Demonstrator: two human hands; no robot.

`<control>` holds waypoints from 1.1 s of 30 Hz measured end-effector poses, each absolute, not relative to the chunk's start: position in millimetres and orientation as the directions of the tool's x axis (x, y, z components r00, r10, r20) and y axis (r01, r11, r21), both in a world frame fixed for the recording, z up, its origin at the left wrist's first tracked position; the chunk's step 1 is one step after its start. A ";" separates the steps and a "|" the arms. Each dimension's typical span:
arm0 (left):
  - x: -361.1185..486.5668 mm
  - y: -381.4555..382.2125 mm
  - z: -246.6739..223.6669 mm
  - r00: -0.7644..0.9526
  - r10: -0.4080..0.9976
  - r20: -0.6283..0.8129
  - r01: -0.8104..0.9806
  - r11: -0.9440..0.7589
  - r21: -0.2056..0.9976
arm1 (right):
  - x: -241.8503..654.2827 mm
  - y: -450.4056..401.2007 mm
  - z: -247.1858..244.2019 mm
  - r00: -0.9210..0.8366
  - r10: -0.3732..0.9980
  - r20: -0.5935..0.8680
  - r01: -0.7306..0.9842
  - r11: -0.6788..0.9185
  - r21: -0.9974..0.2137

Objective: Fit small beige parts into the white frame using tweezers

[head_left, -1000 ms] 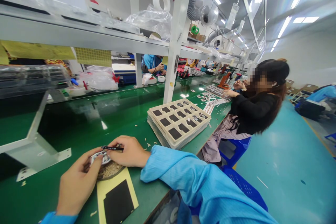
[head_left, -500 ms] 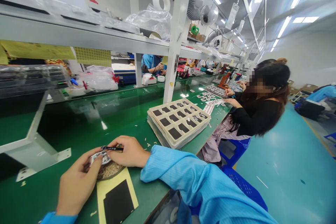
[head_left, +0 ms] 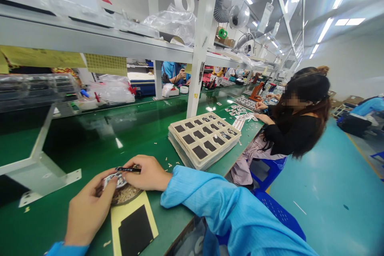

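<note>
At lower left, the right hand [head_left: 147, 174] pinches a thin black strip [head_left: 127, 169] between its fingers; the left hand [head_left: 88, 212] grips a small white printed piece [head_left: 112, 181].

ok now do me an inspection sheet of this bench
surface: glossy green workbench, pale beige crumbs scattered on it
job's things: small black-and-white printed piece and thin black strip above a round dish of beige bits; yellow card with a black square beside the dish
clutter: stack of beige trays with black square patches
hands: left hand holds the printed piece; right hand pinches the strip
cables: nothing seen
surroundings: white metal shelf overhead; co-worker in a black top seated along the bench
</note>
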State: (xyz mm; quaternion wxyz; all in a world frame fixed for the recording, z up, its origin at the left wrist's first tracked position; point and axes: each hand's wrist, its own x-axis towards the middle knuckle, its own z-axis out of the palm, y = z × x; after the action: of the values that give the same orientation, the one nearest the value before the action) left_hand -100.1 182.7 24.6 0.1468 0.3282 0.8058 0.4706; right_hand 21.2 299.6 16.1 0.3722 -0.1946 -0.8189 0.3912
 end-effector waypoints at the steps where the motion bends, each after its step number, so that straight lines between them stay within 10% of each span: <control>1: -99.9 182.8 25.0 -0.742 0.666 0.076 0.393 0.341 0.854 | 21.3 299.7 16.3 -0.648 0.611 0.455 0.030 0.618 -0.786; 33: -96.7 181.4 29.4 -0.732 0.677 0.074 0.403 0.344 0.848 | 21.8 300.4 17.5 -0.673 0.605 0.426 0.049 0.611 -0.790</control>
State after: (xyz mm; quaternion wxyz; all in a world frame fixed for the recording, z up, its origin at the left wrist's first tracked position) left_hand -96.7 181.4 29.4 0.1474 0.3349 0.8064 0.4646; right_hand 21.8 300.4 17.5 0.3527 -0.1984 -0.8251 0.3942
